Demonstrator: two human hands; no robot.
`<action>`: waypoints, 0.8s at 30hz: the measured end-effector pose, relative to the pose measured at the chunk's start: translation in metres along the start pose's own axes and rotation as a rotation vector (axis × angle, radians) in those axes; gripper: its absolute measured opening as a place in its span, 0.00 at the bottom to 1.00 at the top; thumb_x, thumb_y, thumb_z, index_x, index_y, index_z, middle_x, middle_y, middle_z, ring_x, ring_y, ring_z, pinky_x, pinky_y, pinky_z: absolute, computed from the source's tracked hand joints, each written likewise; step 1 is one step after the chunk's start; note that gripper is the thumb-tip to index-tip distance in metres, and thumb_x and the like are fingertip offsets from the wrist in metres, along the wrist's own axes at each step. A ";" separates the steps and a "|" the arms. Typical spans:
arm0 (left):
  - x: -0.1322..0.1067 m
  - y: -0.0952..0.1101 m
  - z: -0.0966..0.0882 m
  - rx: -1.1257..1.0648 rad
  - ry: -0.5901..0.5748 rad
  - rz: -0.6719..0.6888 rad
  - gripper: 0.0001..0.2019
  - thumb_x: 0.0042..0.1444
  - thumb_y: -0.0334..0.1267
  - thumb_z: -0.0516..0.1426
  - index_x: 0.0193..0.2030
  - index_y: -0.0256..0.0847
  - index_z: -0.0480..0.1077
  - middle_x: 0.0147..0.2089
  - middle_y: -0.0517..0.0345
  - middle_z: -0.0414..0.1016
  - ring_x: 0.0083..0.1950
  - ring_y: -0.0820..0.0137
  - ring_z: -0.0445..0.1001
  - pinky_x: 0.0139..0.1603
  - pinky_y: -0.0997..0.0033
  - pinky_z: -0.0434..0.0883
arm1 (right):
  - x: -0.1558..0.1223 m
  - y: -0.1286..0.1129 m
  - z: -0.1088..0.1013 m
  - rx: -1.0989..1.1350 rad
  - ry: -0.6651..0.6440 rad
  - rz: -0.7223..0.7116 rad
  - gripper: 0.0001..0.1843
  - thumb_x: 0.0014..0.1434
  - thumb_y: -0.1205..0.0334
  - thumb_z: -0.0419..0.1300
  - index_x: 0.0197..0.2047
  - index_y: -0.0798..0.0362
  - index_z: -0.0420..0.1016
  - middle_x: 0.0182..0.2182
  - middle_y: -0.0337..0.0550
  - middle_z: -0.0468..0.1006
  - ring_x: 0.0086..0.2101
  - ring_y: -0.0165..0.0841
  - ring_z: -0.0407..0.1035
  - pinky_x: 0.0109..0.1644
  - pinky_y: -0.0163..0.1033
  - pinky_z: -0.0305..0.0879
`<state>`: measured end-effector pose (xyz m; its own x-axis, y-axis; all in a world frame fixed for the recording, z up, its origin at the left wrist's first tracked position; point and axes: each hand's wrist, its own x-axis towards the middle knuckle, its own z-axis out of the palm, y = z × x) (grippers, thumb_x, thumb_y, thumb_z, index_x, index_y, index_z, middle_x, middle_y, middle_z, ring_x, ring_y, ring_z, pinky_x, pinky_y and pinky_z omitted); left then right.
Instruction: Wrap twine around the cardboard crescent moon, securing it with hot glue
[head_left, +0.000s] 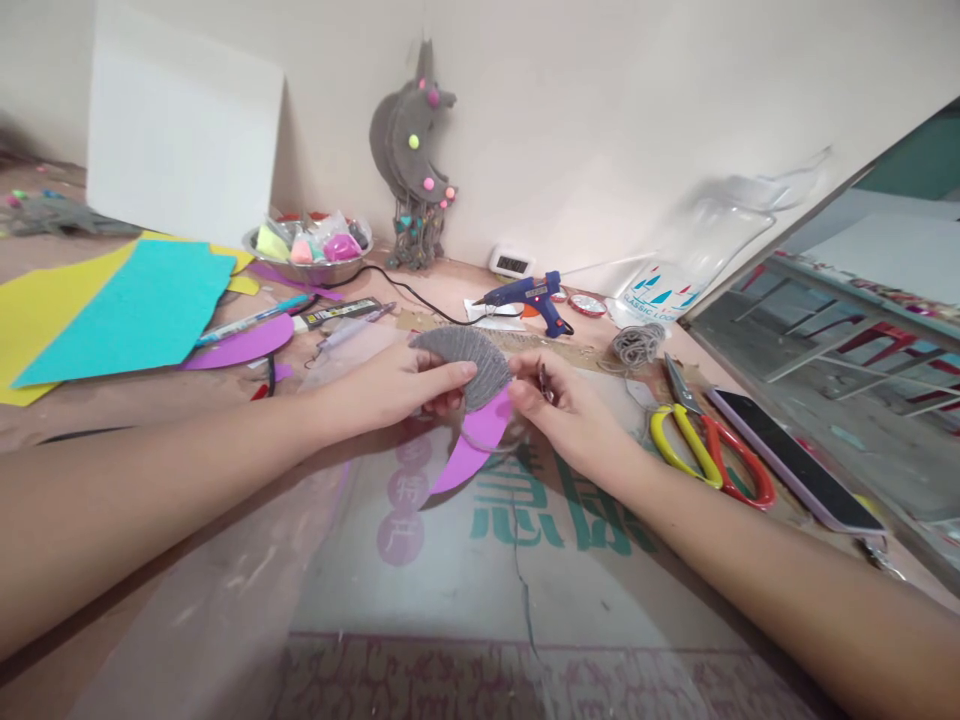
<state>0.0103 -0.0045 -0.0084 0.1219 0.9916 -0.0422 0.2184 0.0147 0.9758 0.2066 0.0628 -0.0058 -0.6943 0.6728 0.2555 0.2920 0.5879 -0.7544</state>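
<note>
A purple paper crescent [474,448] is held over the board, its upper part wrapped in grey yarn [469,362] and its lower tip bare. My left hand [427,382] is closed on the wrapped part, thumb on top. At the crescent's right edge, my right hand [553,400] pinches the grey yarn, and a loose loop of it hangs across the bare purple paper. Something small and dark shows between the right fingers, too blurred to name.
Beyond the hands lie a blue glue gun [529,292], a yarn ball [637,345] and a plastic jar [690,255]. Scissors [709,450] and a phone [795,460] are at right. Colored sheets [135,310] and a bowl [330,270] stand left; a decorated grey crescent [409,150] hangs behind.
</note>
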 end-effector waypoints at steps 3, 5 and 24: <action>0.001 -0.001 0.000 0.006 0.006 -0.040 0.19 0.54 0.51 0.51 0.23 0.37 0.65 0.21 0.62 0.64 0.22 0.78 0.62 0.22 0.77 0.60 | -0.004 0.000 -0.012 -0.230 0.078 -0.179 0.19 0.61 0.48 0.47 0.47 0.54 0.62 0.38 0.45 0.65 0.36 0.33 0.61 0.38 0.39 0.60; 0.001 -0.001 0.000 0.022 0.011 -0.060 0.19 0.54 0.52 0.51 0.23 0.38 0.65 0.21 0.61 0.64 0.22 0.78 0.62 0.22 0.77 0.60 | -0.008 -0.002 -0.020 -0.342 0.054 -0.258 0.19 0.63 0.50 0.44 0.49 0.53 0.60 0.40 0.47 0.64 0.38 0.34 0.61 0.41 0.41 0.60; 0.000 0.003 0.000 0.248 0.036 -0.038 0.21 0.54 0.53 0.49 0.23 0.37 0.68 0.22 0.59 0.68 0.21 0.77 0.64 0.19 0.79 0.61 | -0.015 0.000 -0.012 -0.586 0.042 -0.369 0.17 0.62 0.50 0.48 0.47 0.52 0.64 0.35 0.44 0.68 0.33 0.33 0.65 0.34 0.38 0.60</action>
<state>0.0108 -0.0043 -0.0054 0.0758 0.9949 -0.0661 0.4538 0.0246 0.8907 0.2249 0.0579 -0.0023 -0.7937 0.3923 0.4648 0.3575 0.9192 -0.1654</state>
